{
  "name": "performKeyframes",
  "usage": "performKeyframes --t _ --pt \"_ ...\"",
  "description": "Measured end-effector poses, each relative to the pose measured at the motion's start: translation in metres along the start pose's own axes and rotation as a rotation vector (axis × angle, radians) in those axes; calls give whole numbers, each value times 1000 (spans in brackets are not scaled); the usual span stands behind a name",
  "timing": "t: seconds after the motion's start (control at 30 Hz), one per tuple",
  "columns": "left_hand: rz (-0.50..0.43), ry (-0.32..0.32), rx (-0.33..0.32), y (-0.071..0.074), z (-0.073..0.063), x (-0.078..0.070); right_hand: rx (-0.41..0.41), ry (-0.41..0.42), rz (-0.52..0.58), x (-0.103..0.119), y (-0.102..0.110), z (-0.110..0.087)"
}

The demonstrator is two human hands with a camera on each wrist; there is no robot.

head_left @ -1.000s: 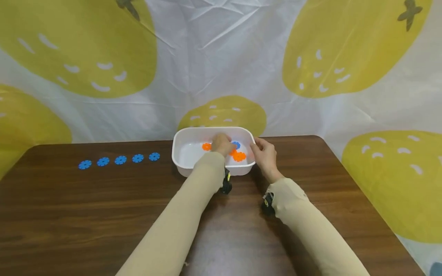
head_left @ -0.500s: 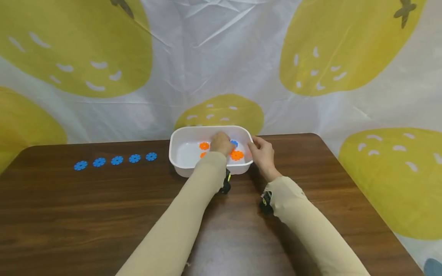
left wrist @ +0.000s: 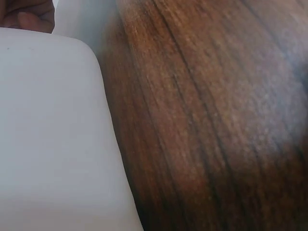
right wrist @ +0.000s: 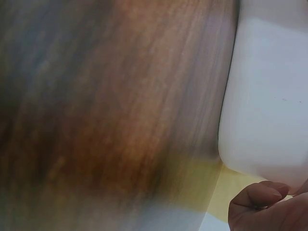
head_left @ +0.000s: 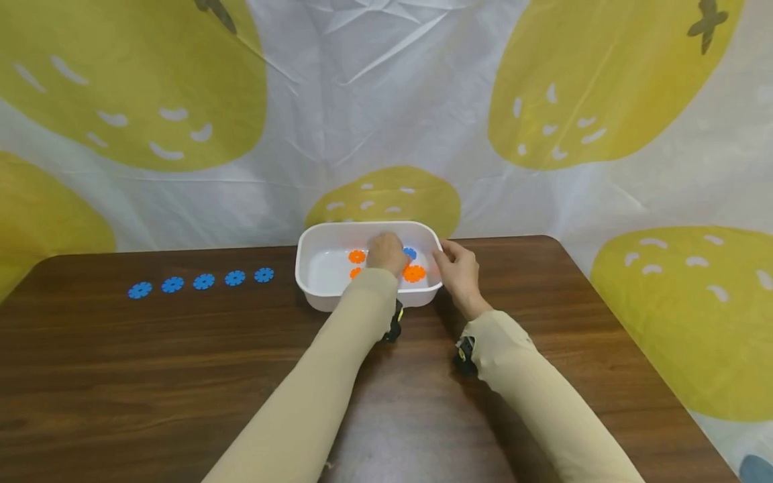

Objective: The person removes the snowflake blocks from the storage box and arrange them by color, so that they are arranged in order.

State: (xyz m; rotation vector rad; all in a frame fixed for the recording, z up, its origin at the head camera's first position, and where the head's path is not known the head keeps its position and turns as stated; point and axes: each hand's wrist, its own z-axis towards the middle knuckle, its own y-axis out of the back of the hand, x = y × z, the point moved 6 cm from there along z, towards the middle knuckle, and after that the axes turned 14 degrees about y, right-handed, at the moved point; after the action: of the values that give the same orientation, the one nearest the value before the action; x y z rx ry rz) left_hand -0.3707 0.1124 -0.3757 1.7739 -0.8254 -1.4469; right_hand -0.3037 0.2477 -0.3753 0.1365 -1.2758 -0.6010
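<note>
A white plastic tub (head_left: pixel 314 272) stands at the table's back edge. My left hand (head_left: pixel 386 253) reaches down into it, knuckles up, its fingertips hidden; I cannot tell what they hold. Around that hand lie notched snowflake building discs: an orange disc (head_left: pixel 357 256) on its left, another orange disc (head_left: pixel 355 273) partly covered by the sleeve, and to its right a larger orange disc (head_left: pixel 414 274) and a blue disc (head_left: pixel 410 253). My right hand (head_left: pixel 460 272) grips the tub's right rim. In the right wrist view, the right hand (right wrist: pixel 269 207) shows curled fingers at the tub's edge.
Several blue discs (head_left: pixel 204 281) lie flat in a spaced row on the brown wooden table (head_left: pixel 151 376), left of the tub. Behind the table hangs a white cloth (head_left: pixel 374 121) printed with yellow fruit shapes.
My left hand has shifted slightly within the tub; an orange disc at its front left has come into sight. The orange piece close by its right side is now hidden. My right hand keeps its place.
</note>
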Motion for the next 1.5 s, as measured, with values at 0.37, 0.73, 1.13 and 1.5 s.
performKeyframes --t 0.37,0.73,1.13,1.5 --pt "-32 -11 -5 2 0 0 -11 7 5 2 0 1" --pt "-100 -33 13 4 -4 -1 -2 -1 -12 0 -1 0" --pt "-217 -26 43 6 -6 -2 -9 5 -1 2 1 -1" --pt "-296 -54 54 11 -6 -1 -21 10 -16 3 1 0"
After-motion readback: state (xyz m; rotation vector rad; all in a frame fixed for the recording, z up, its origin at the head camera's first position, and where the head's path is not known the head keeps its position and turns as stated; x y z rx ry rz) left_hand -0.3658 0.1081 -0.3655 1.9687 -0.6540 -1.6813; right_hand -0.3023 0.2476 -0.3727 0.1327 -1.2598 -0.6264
